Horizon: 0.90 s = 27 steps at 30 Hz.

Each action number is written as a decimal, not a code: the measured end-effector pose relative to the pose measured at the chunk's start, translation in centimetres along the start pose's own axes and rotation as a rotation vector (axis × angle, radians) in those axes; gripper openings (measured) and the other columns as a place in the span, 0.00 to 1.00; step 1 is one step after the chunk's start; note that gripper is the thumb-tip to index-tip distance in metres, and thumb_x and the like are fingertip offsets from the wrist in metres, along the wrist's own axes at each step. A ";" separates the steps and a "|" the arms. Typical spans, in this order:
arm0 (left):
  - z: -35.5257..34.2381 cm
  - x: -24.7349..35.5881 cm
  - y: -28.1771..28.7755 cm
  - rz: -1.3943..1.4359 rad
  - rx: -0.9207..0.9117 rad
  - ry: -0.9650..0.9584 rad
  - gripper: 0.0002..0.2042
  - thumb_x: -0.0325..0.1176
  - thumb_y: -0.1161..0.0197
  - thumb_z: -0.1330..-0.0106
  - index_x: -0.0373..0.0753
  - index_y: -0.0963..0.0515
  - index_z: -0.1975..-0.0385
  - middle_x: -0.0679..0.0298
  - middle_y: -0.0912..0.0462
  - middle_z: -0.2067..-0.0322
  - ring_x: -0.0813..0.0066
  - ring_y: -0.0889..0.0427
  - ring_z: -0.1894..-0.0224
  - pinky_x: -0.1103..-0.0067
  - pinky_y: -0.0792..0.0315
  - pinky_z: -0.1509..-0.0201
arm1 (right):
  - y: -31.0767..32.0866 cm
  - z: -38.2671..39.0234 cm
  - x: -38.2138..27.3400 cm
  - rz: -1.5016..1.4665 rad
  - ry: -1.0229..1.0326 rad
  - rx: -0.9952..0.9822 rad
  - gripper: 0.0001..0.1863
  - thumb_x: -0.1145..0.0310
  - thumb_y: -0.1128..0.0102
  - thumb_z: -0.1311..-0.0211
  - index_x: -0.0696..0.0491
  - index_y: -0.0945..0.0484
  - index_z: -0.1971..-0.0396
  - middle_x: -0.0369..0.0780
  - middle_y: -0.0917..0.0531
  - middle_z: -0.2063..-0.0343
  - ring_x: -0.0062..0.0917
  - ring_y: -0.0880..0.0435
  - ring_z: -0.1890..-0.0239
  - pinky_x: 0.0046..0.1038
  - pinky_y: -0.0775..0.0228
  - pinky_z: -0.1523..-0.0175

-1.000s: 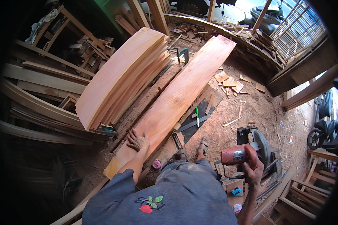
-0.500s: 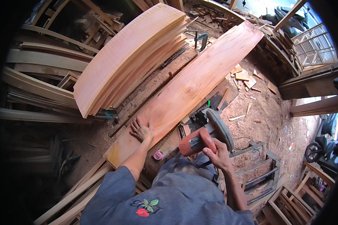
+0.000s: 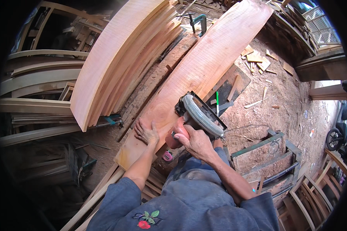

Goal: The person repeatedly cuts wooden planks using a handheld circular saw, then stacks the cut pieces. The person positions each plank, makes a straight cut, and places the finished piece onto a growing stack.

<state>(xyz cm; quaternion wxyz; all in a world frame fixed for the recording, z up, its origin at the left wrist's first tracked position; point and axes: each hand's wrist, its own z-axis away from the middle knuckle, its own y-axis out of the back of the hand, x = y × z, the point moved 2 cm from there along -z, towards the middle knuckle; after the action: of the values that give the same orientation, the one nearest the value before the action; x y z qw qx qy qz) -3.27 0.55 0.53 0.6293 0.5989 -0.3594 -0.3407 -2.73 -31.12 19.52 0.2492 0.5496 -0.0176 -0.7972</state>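
At the handle of the circular saw (image 3: 199, 117), my right hand (image 3: 199, 144) is wrapped around the grip; the saw's front overlaps the near edge of the long board (image 3: 204, 63), though I cannot tell whether they touch. My left hand (image 3: 146, 133) lies spread on the board near its lower-left end, grasping nothing. No cut shows across its visible face; I judge it whole. A stack of curved planks (image 3: 108, 61) hems its left side; rightward, sawdust-strewn floor (image 3: 285, 123) stretches between offcuts (image 3: 254, 57) and a metal frame (image 3: 258, 143).
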 end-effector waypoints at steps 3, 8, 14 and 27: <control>0.0 0.2 0.2 0.014 0.011 0.000 0.45 0.68 0.42 0.28 0.44 0.39 0.20 0.53 0.41 0.20 0.48 0.49 0.16 0.32 0.56 0.22 | 0.2 0.4 0.0 0.036 -0.058 -0.081 0.34 0.36 0.43 0.25 0.58 0.22 0.50 0.61 0.14 0.69 0.63 0.13 0.61 0.57 0.22 0.56; 0.0 0.4 0.3 0.004 0.025 -0.008 0.44 0.68 0.42 0.28 0.44 0.39 0.20 0.55 0.40 0.20 0.48 0.49 0.17 0.32 0.55 0.23 | 0.9 1.6 0.1 0.043 -0.030 -0.082 0.38 0.34 0.45 0.25 0.61 0.24 0.52 0.60 0.14 0.72 0.61 0.12 0.64 0.57 0.20 0.58; -0.1 0.1 -0.1 -0.025 0.031 -0.016 0.44 0.68 0.42 0.28 0.45 0.39 0.20 0.57 0.40 0.20 0.50 0.49 0.16 0.32 0.54 0.23 | 1.2 1.2 0.7 -0.002 -0.102 -0.122 0.36 0.34 0.42 0.27 0.59 0.23 0.52 0.60 0.14 0.70 0.62 0.13 0.62 0.58 0.22 0.57; 0.0 0.1 -0.2 -0.026 0.039 -0.030 0.43 0.67 0.42 0.27 0.45 0.40 0.20 0.56 0.40 0.21 0.50 0.48 0.17 0.29 0.52 0.25 | 1.1 0.5 1.2 0.017 -0.030 -0.067 0.36 0.34 0.41 0.28 0.59 0.22 0.54 0.60 0.14 0.72 0.62 0.13 0.64 0.57 0.21 0.59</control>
<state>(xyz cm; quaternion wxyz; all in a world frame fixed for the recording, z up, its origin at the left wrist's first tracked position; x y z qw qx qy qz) -3.28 0.46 0.30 0.6074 0.6108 -0.3674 -0.3507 -3.09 -32.74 19.04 0.2738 0.5287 0.0007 -0.8035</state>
